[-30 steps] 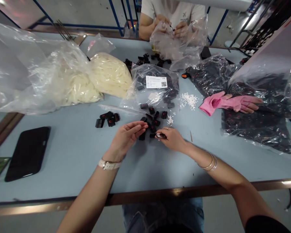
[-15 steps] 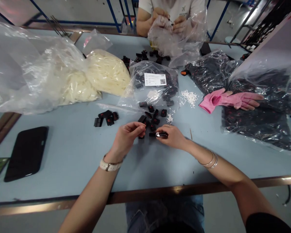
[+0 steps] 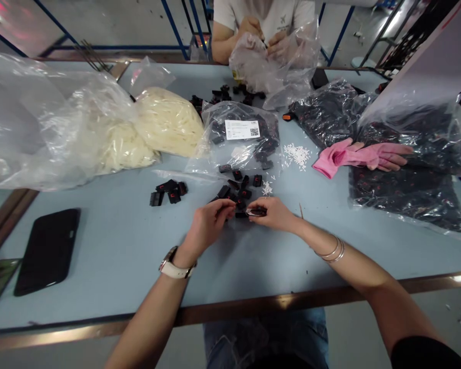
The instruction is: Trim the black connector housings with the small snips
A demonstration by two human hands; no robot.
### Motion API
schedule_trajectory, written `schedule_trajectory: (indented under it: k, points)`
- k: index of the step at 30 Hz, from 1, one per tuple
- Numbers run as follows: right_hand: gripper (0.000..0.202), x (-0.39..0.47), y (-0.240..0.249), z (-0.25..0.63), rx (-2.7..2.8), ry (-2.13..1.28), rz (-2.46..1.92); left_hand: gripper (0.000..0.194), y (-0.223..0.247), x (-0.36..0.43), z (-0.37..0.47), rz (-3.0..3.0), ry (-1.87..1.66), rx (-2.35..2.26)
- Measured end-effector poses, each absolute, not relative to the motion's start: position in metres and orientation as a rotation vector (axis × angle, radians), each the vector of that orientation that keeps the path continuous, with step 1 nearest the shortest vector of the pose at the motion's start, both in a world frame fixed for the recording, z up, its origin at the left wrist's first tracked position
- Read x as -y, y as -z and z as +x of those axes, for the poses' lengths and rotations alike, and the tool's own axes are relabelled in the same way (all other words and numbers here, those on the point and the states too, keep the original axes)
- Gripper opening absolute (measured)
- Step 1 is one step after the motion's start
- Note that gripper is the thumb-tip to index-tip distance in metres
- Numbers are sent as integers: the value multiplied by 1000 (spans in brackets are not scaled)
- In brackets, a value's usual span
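My left hand (image 3: 209, 226) is closed in a pinch at the near left edge of a pile of black plastic connectors (image 3: 246, 193), some with red parts. What its fingertips hold, if anything, is too small to make out. Facing it, my right hand (image 3: 274, 214) grips a small black object with a shiny silver edge (image 3: 256, 211); the fingers partly cover it. One black connector (image 3: 241, 215) lies between the two hands. Just beyond my right hand is a little heap of white slivers (image 3: 267, 188).
A second connector group (image 3: 169, 190) lies left. Behind stand a labelled bag (image 3: 242, 130), a bag of cream-coloured pieces (image 3: 169, 120) and more white slivers (image 3: 297, 156). Pink gloves (image 3: 363, 155) rest on bags of black parts (image 3: 407, 192). A black tablet-like slab (image 3: 48, 251) lies left. A person (image 3: 265, 38) sits opposite.
My left hand has turned at the wrist and moved slightly toward the right hand. My right hand stays nearly in place with the black object. The whole view has shifted a little.
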State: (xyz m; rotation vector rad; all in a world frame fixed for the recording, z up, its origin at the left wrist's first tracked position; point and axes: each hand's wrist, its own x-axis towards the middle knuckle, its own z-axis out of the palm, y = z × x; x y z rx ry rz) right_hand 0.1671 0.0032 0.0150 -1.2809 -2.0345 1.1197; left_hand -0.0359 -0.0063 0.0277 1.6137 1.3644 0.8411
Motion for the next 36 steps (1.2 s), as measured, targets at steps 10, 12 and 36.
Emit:
schedule_trajectory:
  k: [10,12,36]
  points:
    - [20,-6,-13,167,2064,-1128,-1284,17,-30,4,-31,1951,-845,-1133]
    - [21,-6,-12,167,2058,-1123,-1280,17,-26,2,-32,1983,-826,-1149]
    - [14,-6,-11,166,2110,-1035,-1260,19,-14,-1,-37,2415,-838,-1123]
